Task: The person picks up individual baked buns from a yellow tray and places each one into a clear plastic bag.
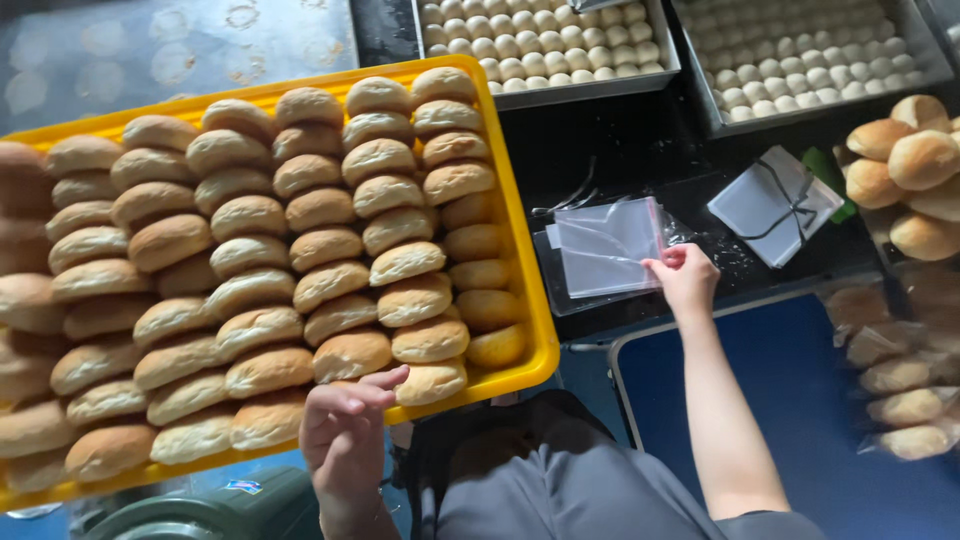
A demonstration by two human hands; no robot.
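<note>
My right hand (pixel 687 277) reaches out over the dark table (pixel 620 140), and its fingers (pixel 668 262) pinch the near right corner of a clear plastic bag (pixel 607 245) with a red strip along its edge; that bag lies on top of a small stack of the same bags, just to the right of the yellow tray (pixel 527 300). My left hand (pixel 345 430) hovers at the near edge of that tray, its fingers (pixel 380 381) loosely spread and holding nothing, the tips just beside a bread roll (pixel 431 381) at the tray's near right corner. The tray is packed with rows of golden-brown rolls, laid overlapping from one side to the other. Beyond the bags, at the far side of the table, stand two metal trays (pixel 660 62) filled with small pale dough balls. To the right of the bag stack lies a bundle of folded white bags (pixel 775 205) tied with a dark band. Farther right, loose rolls (pixel 915 165) are heaped up, and below them bagged rolls (pixel 900 375) lie along the edge of a blue surface (pixel 800 400). My grey-clad lap shows at the bottom.
</note>
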